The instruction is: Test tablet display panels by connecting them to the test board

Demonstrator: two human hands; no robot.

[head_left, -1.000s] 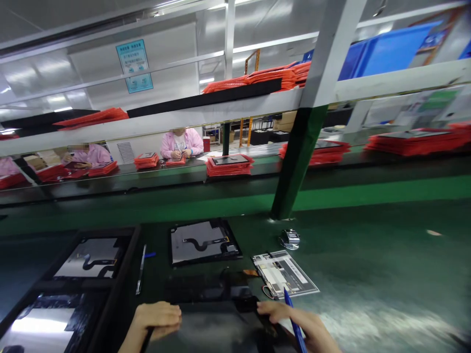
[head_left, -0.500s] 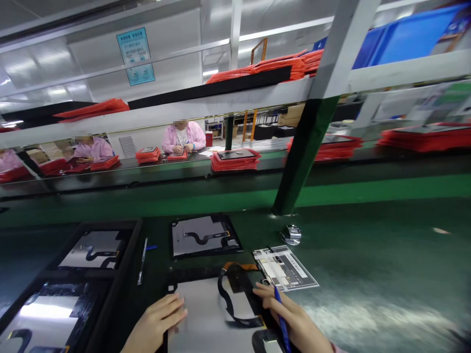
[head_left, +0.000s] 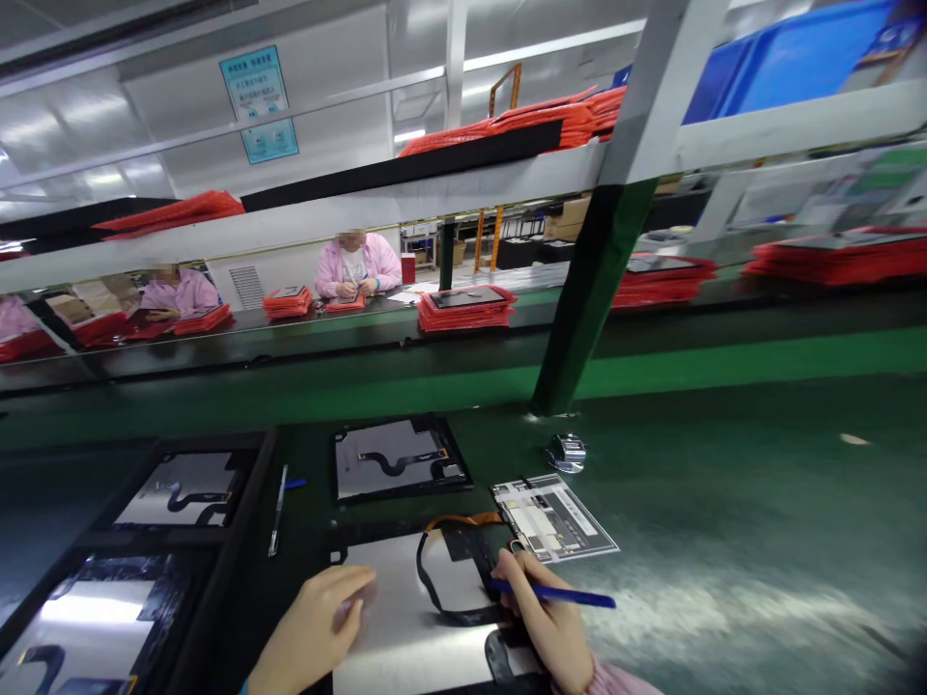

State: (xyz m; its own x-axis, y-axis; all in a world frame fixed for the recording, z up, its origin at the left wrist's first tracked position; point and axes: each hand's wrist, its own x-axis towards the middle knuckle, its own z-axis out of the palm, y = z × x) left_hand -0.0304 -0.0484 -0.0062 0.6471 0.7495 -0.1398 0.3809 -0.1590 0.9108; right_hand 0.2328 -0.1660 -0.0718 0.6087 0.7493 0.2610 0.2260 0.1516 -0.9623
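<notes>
In front of me lies a display panel (head_left: 395, 603) with a silvery metal back and a black rim. A black flex cable (head_left: 429, 581) curves across it, with an orange strip at its upper end. My right hand (head_left: 547, 618) grips a slim blue pen-shaped tool (head_left: 572, 595), whose tip points left at the panel's right side near the cable. My left hand (head_left: 319, 623) is at the panel's left edge, thumb and fingers apart, holding nothing. Just beyond my right hand sits a flat board-like sheet (head_left: 561, 521) printed with component shapes.
A second panel (head_left: 395, 458) lies behind. On the left, a black tray (head_left: 265, 483) holds more panels; a pen (head_left: 278, 512) lies beside it. A shiny metal object (head_left: 567, 452) stands near the post (head_left: 590, 290). Across the bench, co-workers in pink sit among red stacks (head_left: 463, 314).
My right hand has turned the blue tool from steep to nearly level, its tip now at the panel. My left hand has lifted from lying flat, thumb apart. The view has shifted slightly.
</notes>
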